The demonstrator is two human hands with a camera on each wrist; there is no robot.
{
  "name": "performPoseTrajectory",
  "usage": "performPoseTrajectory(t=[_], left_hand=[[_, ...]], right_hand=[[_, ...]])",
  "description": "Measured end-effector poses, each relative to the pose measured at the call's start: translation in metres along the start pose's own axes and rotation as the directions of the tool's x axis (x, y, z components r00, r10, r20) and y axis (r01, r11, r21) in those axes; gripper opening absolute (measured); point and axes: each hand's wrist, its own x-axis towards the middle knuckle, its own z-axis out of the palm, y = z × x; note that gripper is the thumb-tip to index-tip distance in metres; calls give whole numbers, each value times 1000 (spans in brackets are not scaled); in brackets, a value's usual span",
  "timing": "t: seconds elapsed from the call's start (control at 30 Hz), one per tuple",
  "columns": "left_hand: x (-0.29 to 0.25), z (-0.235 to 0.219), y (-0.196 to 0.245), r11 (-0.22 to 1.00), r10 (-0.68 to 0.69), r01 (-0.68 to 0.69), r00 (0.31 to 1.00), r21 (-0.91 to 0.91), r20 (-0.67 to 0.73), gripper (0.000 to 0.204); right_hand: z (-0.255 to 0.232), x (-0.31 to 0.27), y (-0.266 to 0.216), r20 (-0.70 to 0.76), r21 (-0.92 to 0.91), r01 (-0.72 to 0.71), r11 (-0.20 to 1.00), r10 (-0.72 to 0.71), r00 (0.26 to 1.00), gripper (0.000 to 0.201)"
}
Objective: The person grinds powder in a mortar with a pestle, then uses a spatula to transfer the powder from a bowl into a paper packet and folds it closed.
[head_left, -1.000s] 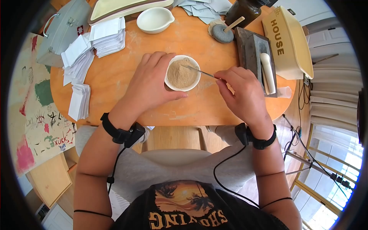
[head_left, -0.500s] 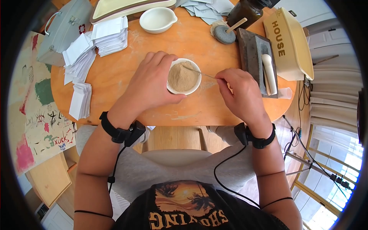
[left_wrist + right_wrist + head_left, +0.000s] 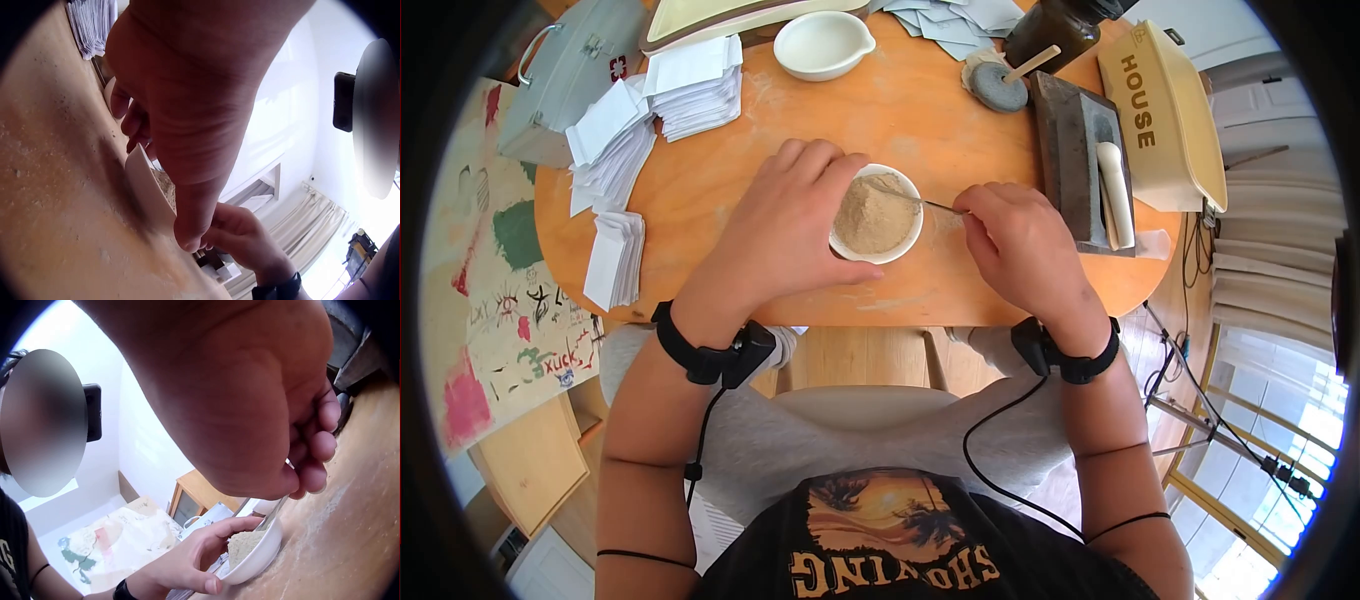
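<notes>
A small white bowl (image 3: pixel 907 240) of tan powder (image 3: pixel 875 220) sits near the front of the wooden table. My left hand (image 3: pixel 785 225) holds it from the left, thumb on the near rim and fingers around the far side. In the left wrist view the left thumb (image 3: pixel 194 219) lies over the rim. My right hand (image 3: pixel 1022 240) pinches a thin metal tool (image 3: pixel 938 206) between thumb and fingers. The tool reaches left over the rim, and its far end is in the powder. In the right wrist view the same tool (image 3: pixel 272 515) slants down into the bowl.
A white spouted bowl (image 3: pixel 824 46) stands at the back. Paper packets (image 3: pixel 695 85) are stacked on the left beside a metal case (image 3: pixel 575 85). To the right are a dark stone slab (image 3: pixel 1065 130) with a white pestle (image 3: pixel 1114 195), a grey stone disc (image 3: pixel 1000 92) and a yellow box (image 3: pixel 1165 130).
The bowl and my left hand have come slightly nearer to me. The tool's end has stayed in the powder, my right hand following the bowl. The head view has shifted a little.
</notes>
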Motion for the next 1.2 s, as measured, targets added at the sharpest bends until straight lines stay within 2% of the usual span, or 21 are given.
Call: performPoseTrajectory(t=[0.13, 0.3, 0.43, 0.5, 0.73, 0.83, 0.9, 1.2], left_hand=[[-1, 1, 0, 1000, -2, 2, 1000, -8, 8, 92], [-2, 3, -4, 999, 20, -21, 1000, -29, -12, 90], [-2, 2, -9, 996, 30, -30, 1000, -82, 5, 91], [-3, 0, -10, 995, 29, -27, 999, -91, 14, 92], [-6, -8, -16, 990, 39, -28, 997, -137, 72, 95], [-7, -11, -15, 989, 23, -7, 994, -149, 104, 96], [-8, -12, -16, 988, 24, -8, 994, -155, 106, 96], [-11, -13, -16, 986, 16, 5, 992, -169, 122, 99]], right_hand=[[0, 2, 1, 13, 14, 6, 1000, -7, 1000, 5], [1, 1, 3, -123, 20, -11, 1000, 13, 992, 3], [1, 0, 3, -108, 88, -47, 995, 56, 993, 3], [2, 0, 5, -84, 178, -59, 982, 75, 994, 4], [3, 0, 9, -46, 217, -64, 974, 76, 996, 4], [4, 1, 9, -45, 228, -40, 973, 51, 998, 5], [2, 1, 6, -25, 226, 18, 974, -13, 1000, 6], [7, 4, 7, 38, 205, -3, 979, -5, 999, 7]])
